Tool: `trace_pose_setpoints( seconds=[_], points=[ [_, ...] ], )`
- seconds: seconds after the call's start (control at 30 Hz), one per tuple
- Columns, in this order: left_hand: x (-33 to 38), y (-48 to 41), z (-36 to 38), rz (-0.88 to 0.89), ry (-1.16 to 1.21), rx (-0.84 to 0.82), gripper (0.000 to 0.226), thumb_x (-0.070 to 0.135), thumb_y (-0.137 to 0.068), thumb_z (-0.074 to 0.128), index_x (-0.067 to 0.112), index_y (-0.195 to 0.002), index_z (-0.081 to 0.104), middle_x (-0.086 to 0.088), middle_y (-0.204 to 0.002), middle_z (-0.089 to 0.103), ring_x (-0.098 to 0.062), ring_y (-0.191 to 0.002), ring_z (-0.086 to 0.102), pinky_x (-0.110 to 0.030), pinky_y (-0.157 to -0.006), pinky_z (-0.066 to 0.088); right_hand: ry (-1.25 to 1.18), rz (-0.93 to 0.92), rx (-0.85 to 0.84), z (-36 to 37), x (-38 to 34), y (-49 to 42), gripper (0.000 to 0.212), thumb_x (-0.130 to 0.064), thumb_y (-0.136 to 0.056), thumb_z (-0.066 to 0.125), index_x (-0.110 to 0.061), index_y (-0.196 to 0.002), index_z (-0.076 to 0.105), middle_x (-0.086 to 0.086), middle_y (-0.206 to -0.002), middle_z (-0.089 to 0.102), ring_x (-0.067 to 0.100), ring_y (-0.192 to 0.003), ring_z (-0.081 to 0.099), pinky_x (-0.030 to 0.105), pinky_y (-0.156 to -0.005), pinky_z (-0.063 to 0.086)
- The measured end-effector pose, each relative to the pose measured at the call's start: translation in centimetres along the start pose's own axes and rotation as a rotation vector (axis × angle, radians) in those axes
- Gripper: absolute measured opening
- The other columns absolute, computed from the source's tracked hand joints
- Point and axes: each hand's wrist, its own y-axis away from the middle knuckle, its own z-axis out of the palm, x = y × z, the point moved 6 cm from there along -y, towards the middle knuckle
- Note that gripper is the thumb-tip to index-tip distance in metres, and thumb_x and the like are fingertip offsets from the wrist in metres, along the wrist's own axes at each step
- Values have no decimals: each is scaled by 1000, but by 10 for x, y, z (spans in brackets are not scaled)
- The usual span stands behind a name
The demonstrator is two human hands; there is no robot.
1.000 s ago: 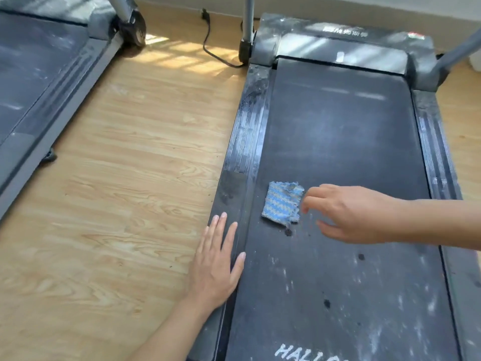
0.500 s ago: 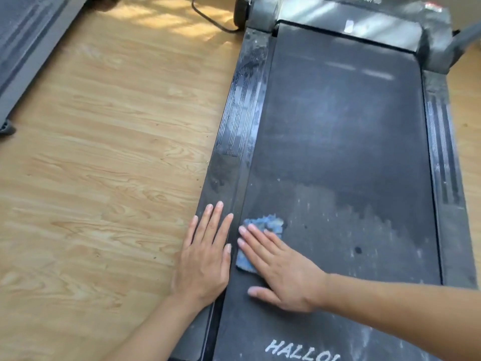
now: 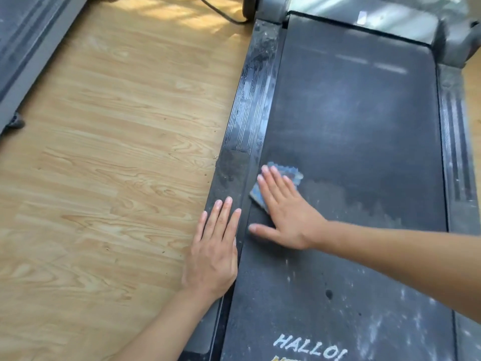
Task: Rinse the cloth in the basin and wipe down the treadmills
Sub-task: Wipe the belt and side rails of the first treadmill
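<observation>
- Wood-look floor [image 3: 117,152] fills the left of the view. A black treadmill [image 3: 351,113] runs up the right side, and the edge of a second treadmill [image 3: 26,48] shows at far left.
- Blue cloth [image 3: 295,174] lies flat on the belt [image 3: 364,152], close to the belt's left edge and just beside the ribbed side rail [image 3: 247,113].
- Right hand [image 3: 289,214] lies palm-down on the cloth, w/ fingers [image 3: 273,183] straight and slightly spread and the thumb out sideways on the belt. It presses the cloth and doesn't grasp it; cloth corners poke out past the fingertips and left of the palm.
- Left hand [image 3: 213,256] rests flat on the side rail, fingers straight & close together, holding nothing. It looks like a brace for body weight.
- Step in hand, as I read it: wiping this belt, not rinsing. No basin is in view.
- Right of the cloth, a ragged border splits a darker patch from a greyer one. White specks [image 3: 403,321] and smears sit nearer the camera, by white lettering [image 3: 309,346] reading "HALLO". So prob. plenty of belt is left to do.
- Next move prob. calls for steady downward pressure while sliding the cloth across the belt in overlapping passes, working toward the speckled near end.
- A flat palm has no real hold, so the cloth may bunch or slip out.
- The side rail looks dusty too and likely needs a pass.
</observation>
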Motion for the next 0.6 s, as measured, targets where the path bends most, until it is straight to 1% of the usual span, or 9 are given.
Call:
trace_pose_setpoints(
  seconds=[0.1,0.17,0.23,0.27,0.33,0.4,0.5,0.53,0.6],
  points=[
    [1,0,0,16,3,12,69,19,-101,42,10,-167,29,-8,-179,13,-25,-166,12,-52,-130,23,75,-339,-162,52,-80,86,109,-83,-96,23,-6,-162,-13,15,-169,-23,29,-156,-25,53,-128,2],
    [3,-3,1,12,3,18,68,19,-99,40,9,-166,32,-9,-178,14,-26,-165,14,-52,-130,23,132,-529,-167,65,-81,111,102,-78,-99,28,-8,-164,-9,12,-172,-16,26,-159,-17,50,-129,10],
    [3,-4,-1,4,16,12,69,20,-99,40,9,-166,32,-9,-178,14,-26,-166,13,-51,-130,22,165,-633,-157,53,-56,93,95,-73,-102,31,-12,-165,-5,7,-173,-12,22,-160,-14,44,-127,6],
    [2,-5,-2,2,21,12,69,20,-100,41,10,-167,31,-8,-179,13,-25,-166,12,-51,-130,22,176,-600,-129,40,-41,76,93,-72,-102,30,-13,-166,-4,6,-174,-11,21,-160,-13,43,-127,4],
    [-2,-5,-2,-1,22,-6,69,18,-101,42,10,-167,29,-7,-179,12,-24,-166,10,-50,-132,20,197,-410,-79,16,-2,43,93,-75,-102,26,-13,-166,-4,5,-173,-12,21,-160,-14,43,-127,4],
    [-3,-3,-2,-9,18,-6,67,18,-102,42,10,-167,31,-7,-179,13,-24,-166,11,-51,-132,21,250,-279,-126,-2,35,29,95,-78,-101,21,-15,-164,-11,4,-172,-19,19,-158,-22,42,-129,0],
    [-3,-1,-4,-15,29,-6,63,18,-104,38,9,-166,34,-7,-178,15,-24,-166,13,-52,-131,24,370,-318,-297,-22,67,34,96,-79,-100,17,-15,-162,-19,3,-168,-29,18,-154,-30,40,-129,-8],
    [-3,0,-5,-14,32,-10,62,18,-104,37,9,-166,34,-6,-178,15,-24,-165,14,-53,-130,25,380,-332,-315,-25,69,38,97,-79,-99,16,-14,-162,-18,5,-168,-30,20,-154,-30,40,-129,-9],
    [0,3,-6,-12,25,-3,62,18,-104,36,8,-165,34,-6,-178,16,-25,-165,15,-54,-130,25,332,-308,-275,-22,65,40,98,-80,-98,14,-13,-163,-14,7,-169,-27,21,-155,-28,42,-129,-9]
  ],
)
